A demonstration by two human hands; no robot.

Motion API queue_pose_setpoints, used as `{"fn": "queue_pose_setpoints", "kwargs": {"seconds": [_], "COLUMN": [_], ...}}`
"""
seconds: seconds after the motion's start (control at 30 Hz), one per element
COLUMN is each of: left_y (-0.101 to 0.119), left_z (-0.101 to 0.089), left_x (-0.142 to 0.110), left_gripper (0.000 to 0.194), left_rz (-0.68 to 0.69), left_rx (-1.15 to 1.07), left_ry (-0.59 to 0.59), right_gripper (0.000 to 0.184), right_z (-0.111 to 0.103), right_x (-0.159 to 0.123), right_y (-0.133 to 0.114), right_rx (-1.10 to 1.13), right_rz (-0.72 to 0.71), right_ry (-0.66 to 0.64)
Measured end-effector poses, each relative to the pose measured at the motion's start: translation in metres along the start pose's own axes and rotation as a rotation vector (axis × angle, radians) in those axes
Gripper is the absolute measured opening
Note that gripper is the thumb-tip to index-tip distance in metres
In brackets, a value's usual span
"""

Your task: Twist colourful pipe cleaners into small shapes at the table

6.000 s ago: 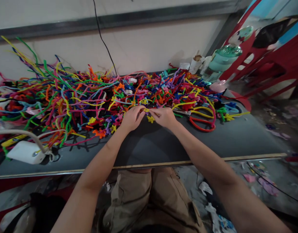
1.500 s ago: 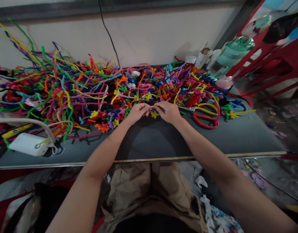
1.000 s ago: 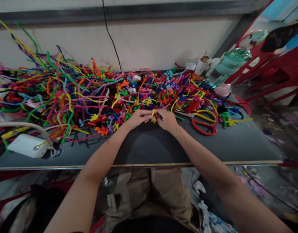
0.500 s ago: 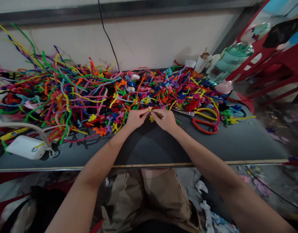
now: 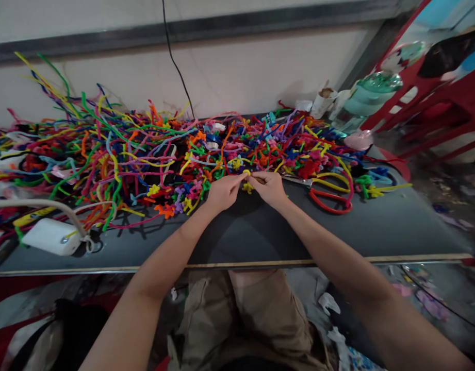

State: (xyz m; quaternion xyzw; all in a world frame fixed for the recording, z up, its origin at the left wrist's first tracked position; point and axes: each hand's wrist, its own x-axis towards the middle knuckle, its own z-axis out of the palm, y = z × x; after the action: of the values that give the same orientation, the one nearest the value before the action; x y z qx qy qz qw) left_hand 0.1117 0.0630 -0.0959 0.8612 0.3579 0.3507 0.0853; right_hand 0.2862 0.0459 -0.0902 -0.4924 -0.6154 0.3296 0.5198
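My left hand (image 5: 224,192) and my right hand (image 5: 268,187) meet fingertip to fingertip over the table's middle. Both are closed in a pinch on a small yellow pipe cleaner (image 5: 247,173), bent into a loop or flower shape; its exact form is partly hidden by the fingers. Just below the fingertips shows another yellow flower-like piece (image 5: 248,188); whether it joins the pinched one I cannot tell. Right of my right hand lie scissors (image 5: 330,206) with red and yellow handles, their blades pointing toward it.
A heap of coloured pipe cleaners (image 5: 117,149) spans the back of the dark table (image 5: 384,226). A white box-shaped device (image 5: 51,237) with a bent pale stem sits at left. At back right stand a green bottle (image 5: 371,100) and a paper cup (image 5: 323,103). Scraps litter the floor.
The view has shifted a little, so everything sits slightly further right. My hands stay together at the yellow piece, with the fingers slightly repositioned.
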Motion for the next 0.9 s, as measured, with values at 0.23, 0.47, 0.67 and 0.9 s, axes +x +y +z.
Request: {"fn": "queue_pose_setpoints", "kwargs": {"seconds": [0.23,0.47,0.67,0.9], "left_y": [-0.008,-0.013,-0.013,-0.013], "left_z": [-0.013,-0.026,-0.033,-0.017], "left_x": [0.004,0.003,0.006,0.002], "left_gripper": [0.029,0.028,0.027,0.032], "left_rz": [0.18,0.362,0.412,0.307], "left_rx": [0.018,0.207,0.267,0.273], "left_ry": [0.134,-0.014,-0.091,-0.043], "right_gripper": [0.039,0.039,0.033,0.031], "right_z": [-0.007,-0.013,-0.015,-0.01], "right_x": [0.008,0.011,0.013,0.005], "right_y": [0.005,0.005,0.001,0.004], "right_rx": [0.355,0.303,0.243,0.185], "right_rz": [0.134,0.145,0.178,0.169], "right_ry": [-0.464,-0.719,-0.694,-0.443]}}
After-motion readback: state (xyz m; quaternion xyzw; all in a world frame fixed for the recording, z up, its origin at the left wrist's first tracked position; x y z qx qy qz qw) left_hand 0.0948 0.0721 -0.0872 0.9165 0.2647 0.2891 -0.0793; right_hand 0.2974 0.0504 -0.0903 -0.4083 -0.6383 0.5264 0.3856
